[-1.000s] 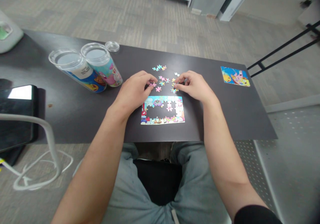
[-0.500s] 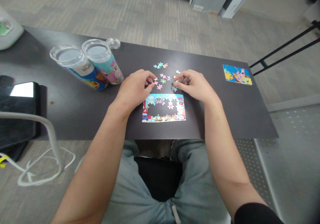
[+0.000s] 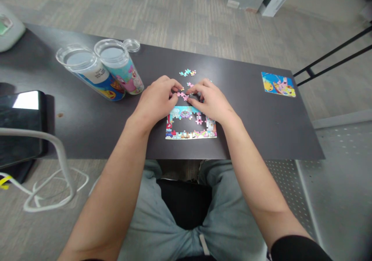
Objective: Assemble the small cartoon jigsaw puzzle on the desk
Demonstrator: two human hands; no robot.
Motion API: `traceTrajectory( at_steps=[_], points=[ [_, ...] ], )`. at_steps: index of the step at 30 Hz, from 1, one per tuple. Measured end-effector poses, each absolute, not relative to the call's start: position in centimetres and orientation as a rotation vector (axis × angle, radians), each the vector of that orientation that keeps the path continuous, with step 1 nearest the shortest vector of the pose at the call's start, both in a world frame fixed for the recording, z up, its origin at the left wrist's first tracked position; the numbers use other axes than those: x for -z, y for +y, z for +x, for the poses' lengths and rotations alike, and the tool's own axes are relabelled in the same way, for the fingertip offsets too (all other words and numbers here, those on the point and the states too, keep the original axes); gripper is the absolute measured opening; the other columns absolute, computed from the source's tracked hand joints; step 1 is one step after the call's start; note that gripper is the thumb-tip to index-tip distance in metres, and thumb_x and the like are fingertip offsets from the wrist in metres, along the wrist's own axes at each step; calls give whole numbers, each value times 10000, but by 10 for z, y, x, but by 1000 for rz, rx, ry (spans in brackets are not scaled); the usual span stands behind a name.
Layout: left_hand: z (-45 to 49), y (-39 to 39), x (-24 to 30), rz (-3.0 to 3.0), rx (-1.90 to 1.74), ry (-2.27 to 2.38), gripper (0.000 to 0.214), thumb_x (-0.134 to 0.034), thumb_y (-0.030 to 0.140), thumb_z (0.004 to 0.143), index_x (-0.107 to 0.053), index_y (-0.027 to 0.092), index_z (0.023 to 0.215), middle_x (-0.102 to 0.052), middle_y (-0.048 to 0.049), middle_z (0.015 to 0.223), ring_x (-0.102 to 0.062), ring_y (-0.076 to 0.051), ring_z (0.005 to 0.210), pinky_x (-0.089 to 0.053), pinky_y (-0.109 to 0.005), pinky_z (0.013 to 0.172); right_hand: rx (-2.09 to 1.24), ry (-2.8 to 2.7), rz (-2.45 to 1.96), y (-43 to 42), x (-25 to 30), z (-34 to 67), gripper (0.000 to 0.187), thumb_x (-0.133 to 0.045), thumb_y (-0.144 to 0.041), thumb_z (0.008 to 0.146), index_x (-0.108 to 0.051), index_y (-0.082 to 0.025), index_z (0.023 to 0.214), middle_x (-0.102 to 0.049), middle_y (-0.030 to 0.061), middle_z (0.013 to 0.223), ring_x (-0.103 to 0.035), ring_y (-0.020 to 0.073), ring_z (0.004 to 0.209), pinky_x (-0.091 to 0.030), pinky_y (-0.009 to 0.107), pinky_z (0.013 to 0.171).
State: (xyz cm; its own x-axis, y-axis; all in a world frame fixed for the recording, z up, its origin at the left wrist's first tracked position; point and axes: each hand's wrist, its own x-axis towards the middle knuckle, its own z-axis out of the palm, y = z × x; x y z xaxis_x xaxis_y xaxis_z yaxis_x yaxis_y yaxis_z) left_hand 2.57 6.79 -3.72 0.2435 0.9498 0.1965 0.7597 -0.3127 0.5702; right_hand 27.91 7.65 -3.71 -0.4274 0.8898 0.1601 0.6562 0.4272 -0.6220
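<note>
A partly assembled jigsaw puzzle [image 3: 210,133] lies on the dark table, its colourful border joined around a bare middle. Just beyond its upper edge, my left hand [image 3: 158,100] has thumb and forefinger closed on a small pink jigsaw piece [image 3: 180,94]. From the other side my right hand [image 3: 213,101] reaches in, its fingertips pinching another pink jigsaw piece [image 3: 185,97] right beside the first. Whether the two pieces interlock I cannot tell. More loose pieces lie behind the fingers, partly hidden by my right hand. A small cluster of pieces [image 3: 187,72] sits farther back.
Two clear-topped canisters with cartoon prints [image 3: 112,92] [image 3: 130,76] stand at the left, near a clear round lid [image 3: 131,45]. A cartoon picture card [image 3: 278,84] lies at the right. A black device [image 3: 21,131] and a white cable [image 3: 62,152] are at far left.
My right hand has moved left from the pieces at the right to a pink piece beside my left fingers. My left hand stays nearly in place.
</note>
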Motion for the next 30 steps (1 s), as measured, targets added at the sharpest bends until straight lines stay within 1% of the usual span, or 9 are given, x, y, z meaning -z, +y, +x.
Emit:
traceTrajectory(
  at_steps=[4, 8, 16, 20, 25, 27, 30],
  points=[
    [27, 67, 36, 2152, -710, 1596, 323, -758, 158, 1058, -939, 296, 1286, -902, -80, 1370, -821, -285, 1049, -690, -489, 1061, -684, -2210, -1313, 76, 37, 280, 207, -847, -217, 1143, -937, -319, 1300, -766, 109, 1375, -752, 342, 1189, -652, 547, 1186],
    [27, 66, 34, 2125, -692, 1597, 289, -780, 177, 1087, -941, 290, 1299, -896, -97, 1399, -835, -286, 1053, -695, -497, 1063, -685, -2244, -1291, 78, 35, 280, 206, -843, -199, 1151, -935, -324, 1286, -750, 102, 1357, -741, 340, 1208, -638, 552, 1205],
    [24, 64, 29, 2101, -681, 1631, 188, -864, 331, 1148, -918, 311, 1327, -870, -108, 1432, -830, -334, 1149, -690, -532, 1077, -731, -2267, -1310, 81, 30, 281, 142, -888, -195, 1142, -893, -308, 1229, -729, 90, 1330, -729, 313, 1161, -639, 535, 1181],
    [24, 63, 27, 2072, -652, 1639, 178, -831, 292, 1159, -912, 319, 1315, -851, -112, 1451, -839, -357, 1180, -670, -569, 1120, -735, -2252, -1336, 80, 29, 284, 131, -963, -240, 1103, -886, -300, 1192, -737, 89, 1314, -722, 308, 1132, -656, 540, 1153],
    [23, 64, 29, 2087, -670, 1639, 201, -783, 270, 1166, -924, 344, 1289, -867, -88, 1413, -834, -343, 1218, -681, -529, 1084, -743, -2250, -1332, 80, 28, 288, 132, -996, -307, 1101, -926, -327, 1212, -739, 73, 1260, -719, 306, 1126, -661, 545, 1151],
    [22, 64, 30, 2087, -680, 1635, 183, -790, 275, 1168, -928, 344, 1267, -868, -82, 1396, -833, -335, 1213, -680, -515, 1074, -749, -2249, -1339, 81, 28, 289, 127, -1006, -333, 1097, -933, -336, 1201, -735, 67, 1235, -714, 307, 1110, -658, 551, 1144],
    [23, 63, 29, 2089, -672, 1638, 147, -829, 279, 1158, -945, 335, 1228, -860, -85, 1376, -835, -328, 1164, -680, -512, 1055, -755, -2244, -1331, 81, 28, 289, 98, -987, -303, 1097, -924, -328, 1166, -746, 64, 1219, -707, 298, 1075, -648, 549, 1132]
  ],
)
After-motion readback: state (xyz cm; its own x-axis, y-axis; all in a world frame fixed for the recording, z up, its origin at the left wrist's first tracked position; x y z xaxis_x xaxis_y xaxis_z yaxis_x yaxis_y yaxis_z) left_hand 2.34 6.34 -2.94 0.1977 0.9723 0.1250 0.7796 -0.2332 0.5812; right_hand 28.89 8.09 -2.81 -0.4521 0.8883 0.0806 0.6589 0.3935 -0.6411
